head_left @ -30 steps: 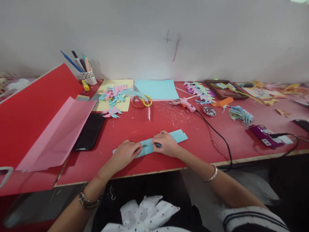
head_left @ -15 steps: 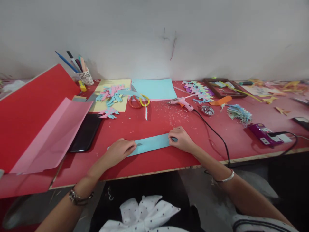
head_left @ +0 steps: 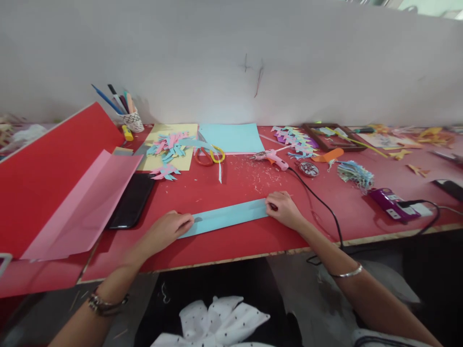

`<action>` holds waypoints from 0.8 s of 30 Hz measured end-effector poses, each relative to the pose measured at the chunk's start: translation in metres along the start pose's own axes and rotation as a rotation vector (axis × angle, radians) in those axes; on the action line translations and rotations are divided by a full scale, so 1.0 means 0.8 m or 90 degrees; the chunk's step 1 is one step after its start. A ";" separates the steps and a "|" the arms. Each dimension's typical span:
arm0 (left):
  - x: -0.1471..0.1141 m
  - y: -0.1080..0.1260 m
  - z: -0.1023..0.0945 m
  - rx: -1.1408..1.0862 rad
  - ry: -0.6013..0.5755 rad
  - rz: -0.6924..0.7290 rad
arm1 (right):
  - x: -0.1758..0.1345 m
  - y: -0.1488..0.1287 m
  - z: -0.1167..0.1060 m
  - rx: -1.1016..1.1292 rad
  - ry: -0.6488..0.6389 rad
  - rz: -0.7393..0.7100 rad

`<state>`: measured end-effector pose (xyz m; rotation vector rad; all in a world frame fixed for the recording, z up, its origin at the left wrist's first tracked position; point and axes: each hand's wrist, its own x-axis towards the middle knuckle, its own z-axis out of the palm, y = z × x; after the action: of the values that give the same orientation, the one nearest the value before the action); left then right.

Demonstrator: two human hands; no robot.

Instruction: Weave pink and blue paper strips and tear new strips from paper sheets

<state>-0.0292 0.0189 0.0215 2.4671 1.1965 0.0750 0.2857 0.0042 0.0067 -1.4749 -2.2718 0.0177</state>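
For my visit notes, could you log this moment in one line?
left hand: at left end of blue strip | right hand: at right end | glue gun: farther back

The paper strip [head_left: 227, 218] lies before the scissors [head_left: 211, 155].

The left hand [head_left: 170, 228] and right hand [head_left: 284, 210] hid the ends of the blue strip [head_left: 228, 217], below centre. The left edge cut off the red board [head_left: 54, 183]; clutter [head_left: 432, 137] at far right was blurred.

The camera sits on the person's head, looking forward and down across the red table [head_left: 217, 193] to the grey wall [head_left: 181, 62]. It's near enough to catch the wearer's lap [head_left: 246, 282] below.
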 end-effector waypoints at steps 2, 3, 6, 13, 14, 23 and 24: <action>-0.005 -0.005 0.000 0.008 0.011 0.003 | -0.002 0.000 -0.002 -0.015 0.011 0.023; -0.008 -0.008 0.000 0.014 0.018 0.004 | -0.004 0.000 -0.003 -0.019 0.019 0.035; -0.019 -0.021 -0.002 0.026 0.041 -0.005 | -0.008 0.004 -0.009 -0.025 0.051 0.072; -0.018 -0.018 -0.003 0.071 0.160 0.084 | 0.008 -0.052 -0.014 0.035 0.092 -0.011; -0.016 -0.014 -0.003 0.087 0.188 0.111 | 0.013 -0.067 -0.011 0.041 0.054 -0.052; -0.001 0.023 -0.015 0.306 0.276 0.247 | 0.043 -0.123 0.015 0.010 -0.148 -0.132; 0.002 0.028 -0.014 0.318 0.274 0.249 | 0.046 -0.126 0.015 0.005 -0.146 -0.133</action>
<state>-0.0137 0.0115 0.0402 3.2227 0.9452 0.4921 0.1811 -0.0053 0.0325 -1.2796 -2.5961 0.1402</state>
